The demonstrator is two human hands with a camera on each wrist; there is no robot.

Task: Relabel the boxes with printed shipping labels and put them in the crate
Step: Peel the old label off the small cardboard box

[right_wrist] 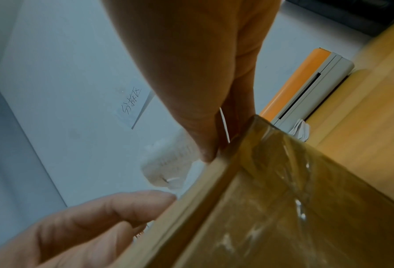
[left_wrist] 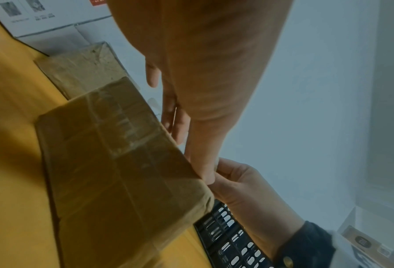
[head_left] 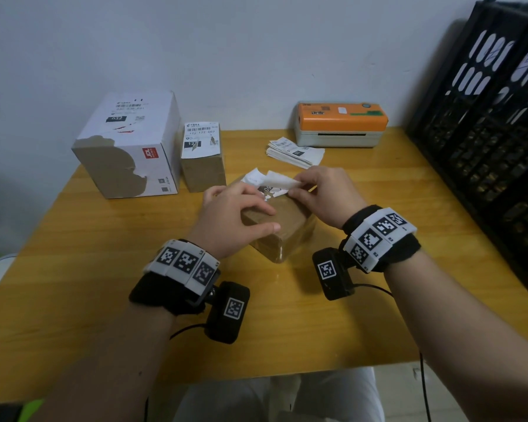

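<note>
A small brown taped box (head_left: pixel 282 231) (left_wrist: pixel 122 174) (right_wrist: pixel 283 208) lies in the middle of the table. My left hand (head_left: pixel 238 214) rests on its top with fingers spread, thumb along the near edge. My right hand (head_left: pixel 314 190) pinches a white label (head_left: pixel 275 179) (right_wrist: pixel 168 166) that is peeled partly up from the box's far end and curled. A stack of printed labels (head_left: pixel 293 152) lies before the orange-topped label printer (head_left: pixel 340 124) (right_wrist: pixel 305 90). The black crate (head_left: pixel 485 141) (left_wrist: pixel 228 241) stands at the right.
A large white box (head_left: pixel 128 144) and a smaller brown box with a label (head_left: pixel 203 156) stand at the back left of the wooden table (head_left: pixel 287 324). The wall is right behind them. My lap shows under the near edge.
</note>
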